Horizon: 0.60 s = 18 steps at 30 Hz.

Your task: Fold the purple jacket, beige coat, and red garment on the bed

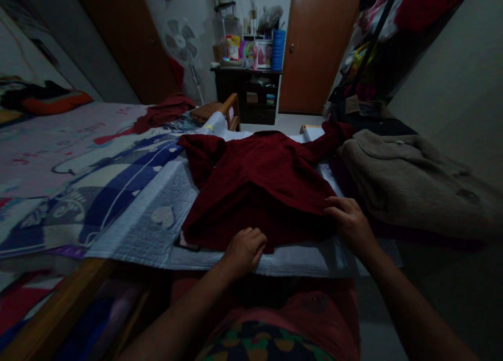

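- Dark red garment lay spread before us on the pale quilted cloth.
- Left of it, we saw a blue-patterned blanket.
- Our left hand curled at the near hem; in the dimness, we couldn't tell whether it gripped.
- Our right hand pinched the garment's right edge, near a gray-brown coat.

1. dark red sleeved garment: matt, creased cloth.
2. pale blue quilted sheet beneath: matt, stitched, textured cloth.
3. folded grey-brown coat, right: thick, fuzzy-looking cloth.
4. brown rectangular door, far: smooth-looking wood.
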### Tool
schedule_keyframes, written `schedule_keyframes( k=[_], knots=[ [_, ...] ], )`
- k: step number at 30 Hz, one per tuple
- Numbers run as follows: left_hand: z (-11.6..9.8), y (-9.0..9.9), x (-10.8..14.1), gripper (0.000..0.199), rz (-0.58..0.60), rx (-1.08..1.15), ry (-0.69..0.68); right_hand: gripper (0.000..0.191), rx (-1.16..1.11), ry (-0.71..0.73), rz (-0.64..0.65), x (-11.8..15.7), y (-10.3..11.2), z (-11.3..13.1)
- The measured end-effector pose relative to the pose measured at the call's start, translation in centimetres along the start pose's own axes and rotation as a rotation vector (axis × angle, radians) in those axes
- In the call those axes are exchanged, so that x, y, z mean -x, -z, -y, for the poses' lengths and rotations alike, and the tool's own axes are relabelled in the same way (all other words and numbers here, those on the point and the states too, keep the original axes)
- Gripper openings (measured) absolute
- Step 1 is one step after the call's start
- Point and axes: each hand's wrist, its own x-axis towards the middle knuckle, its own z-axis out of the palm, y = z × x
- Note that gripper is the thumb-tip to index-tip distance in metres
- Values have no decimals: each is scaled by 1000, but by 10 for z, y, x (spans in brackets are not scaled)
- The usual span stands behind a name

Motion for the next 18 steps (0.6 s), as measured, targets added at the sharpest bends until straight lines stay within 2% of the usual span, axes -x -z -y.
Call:
schedule_keyframes(
  k=[5, 7, 10, 13, 16, 18],
  knots=[
    [5, -3, 5, 28, 34, 12, 12, 23, 218, -29, 455, 3, 21, -1],
    [8, -2, 9, 25, 63, 6, 27, 22, 253, -46, 538, 7, 21, -1],
    [10, 5, 17, 18, 11, -32, -7, 20, 287, -36, 520, 13, 17, 2],
    [11, 12, 26, 16, -173, -128, -35, 24, 289, -13, 470, 17, 11, 11],
    [14, 18, 33, 22, -400, -298, 43, 29, 231, 20, 486, 20, 6, 22],
    [18, 21, 33, 29, -408, -363, 89, 30, 213, 24, 508, 21, 2, 26]
  ],
)
